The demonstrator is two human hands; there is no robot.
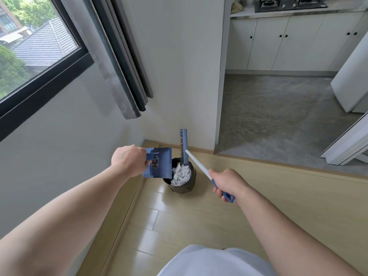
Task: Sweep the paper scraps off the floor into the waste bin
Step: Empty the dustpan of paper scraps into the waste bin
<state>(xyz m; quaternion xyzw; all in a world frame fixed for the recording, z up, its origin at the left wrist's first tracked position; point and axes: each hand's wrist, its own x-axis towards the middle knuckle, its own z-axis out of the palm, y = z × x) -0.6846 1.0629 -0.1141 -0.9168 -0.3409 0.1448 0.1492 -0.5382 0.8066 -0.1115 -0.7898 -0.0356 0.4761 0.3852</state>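
Observation:
A small dark waste bin (184, 188) stands on the wooden floor in the corner, filled with white crumpled paper scraps (181, 174). My left hand (128, 160) grips the handle of a blue dustpan (160, 162), tipped up over the bin's left rim. My right hand (226, 185) grips the blue end of a white-handled broom (198, 163). The broom's blue head (184, 145) stands upright over the bin's far edge, near the wall.
A white wall with a skirting board runs along the left and behind the bin. A grey curtain (123, 62) hangs by the window above. The light wooden floor (199, 216) meets a grey tiled kitchen floor (278, 120) at right, with white cabinets behind.

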